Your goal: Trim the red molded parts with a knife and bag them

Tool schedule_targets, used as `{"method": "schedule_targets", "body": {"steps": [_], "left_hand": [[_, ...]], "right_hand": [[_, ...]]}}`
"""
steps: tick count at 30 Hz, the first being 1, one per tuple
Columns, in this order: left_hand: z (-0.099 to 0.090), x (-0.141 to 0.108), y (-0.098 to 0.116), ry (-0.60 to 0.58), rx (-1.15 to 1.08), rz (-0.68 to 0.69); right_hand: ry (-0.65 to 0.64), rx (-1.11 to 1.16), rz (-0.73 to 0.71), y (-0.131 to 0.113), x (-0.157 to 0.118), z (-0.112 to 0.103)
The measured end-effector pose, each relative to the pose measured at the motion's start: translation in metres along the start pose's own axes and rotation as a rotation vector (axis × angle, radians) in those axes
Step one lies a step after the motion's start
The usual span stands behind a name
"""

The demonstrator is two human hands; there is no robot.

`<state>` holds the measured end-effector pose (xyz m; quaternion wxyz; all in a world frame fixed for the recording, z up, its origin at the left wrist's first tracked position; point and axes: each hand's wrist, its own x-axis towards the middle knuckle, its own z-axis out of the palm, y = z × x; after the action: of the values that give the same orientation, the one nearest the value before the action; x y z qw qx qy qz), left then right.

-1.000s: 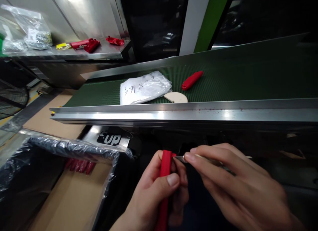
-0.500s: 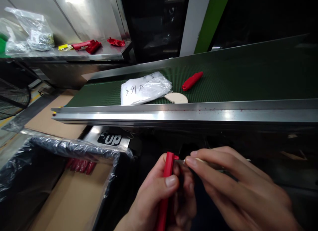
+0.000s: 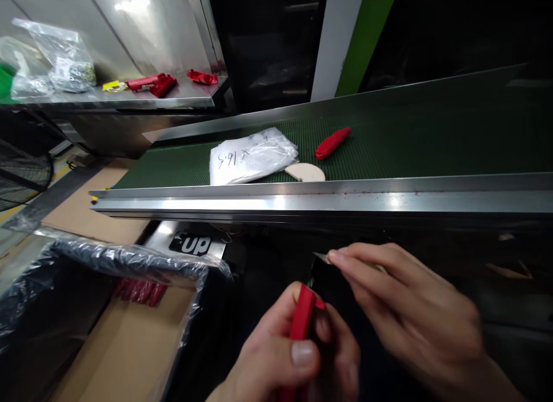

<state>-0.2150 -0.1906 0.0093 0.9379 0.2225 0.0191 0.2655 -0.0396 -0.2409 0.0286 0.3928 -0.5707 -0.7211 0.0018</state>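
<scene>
Left hand [image 3: 280, 351] gripped the red part [image 3: 303, 314]; right hand [image 3: 417, 310] pinched a slim blade [image 3: 321, 257], just clear of it!

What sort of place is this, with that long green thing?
It looks like a factory or workshop: there's a green conveyor belt, a plastic-lined box with red pieces inside, and a metal bench.

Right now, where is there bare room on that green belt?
The green belt is bare right of the red piece and left of the white packet. It's crowded from packet to red piece, with the beige piece by the near rail.
</scene>
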Motion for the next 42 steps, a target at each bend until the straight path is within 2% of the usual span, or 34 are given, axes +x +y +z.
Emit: {"method": "schedule_targets", "body": {"steps": [2,7,9,15,20,24,29,33,36,42], "left_hand": [[0.004,0.001,0.000,-0.006,-0.036,0.004],[0.011,0.001,0.000,0.153,-0.107,-0.038],[0.009,0.001,0.000,0.163,-0.128,-0.048],[-0.005,0.002,-0.001,-0.034,-0.194,-0.174],[-0.009,0.003,-0.004,0.013,-0.176,-0.189],[-0.006,0.002,-0.005,-0.022,-0.187,-0.098],[0.003,-0.002,-0.004,0.137,-0.140,-0.065],[-0.004,-0.001,-0.004,0.029,-0.130,-0.080],[-0.008,0.001,-0.006,0.002,-0.156,-0.097],[0.005,-0.002,-0.007,0.175,-0.206,-0.075]], "right_hand": [[0.030,0.034,0.022,0.003,-0.002,-0.001],[-0.023,0.025,-0.086,-0.002,0.005,-0.008],[-0.044,-0.015,-0.118,-0.004,0.007,-0.010],[-0.064,-0.032,-0.142,-0.002,0.007,-0.009],[-0.061,-0.042,-0.159,-0.001,0.006,-0.010],[-0.080,-0.053,-0.168,0.000,0.005,-0.009],[-0.055,-0.082,-0.182,0.001,0.004,-0.007],[-0.063,-0.118,-0.185,0.001,0.005,-0.007],[-0.076,-0.131,-0.192,0.000,0.003,-0.007],[-0.045,-0.123,-0.173,0.003,-0.007,0.000]]}}
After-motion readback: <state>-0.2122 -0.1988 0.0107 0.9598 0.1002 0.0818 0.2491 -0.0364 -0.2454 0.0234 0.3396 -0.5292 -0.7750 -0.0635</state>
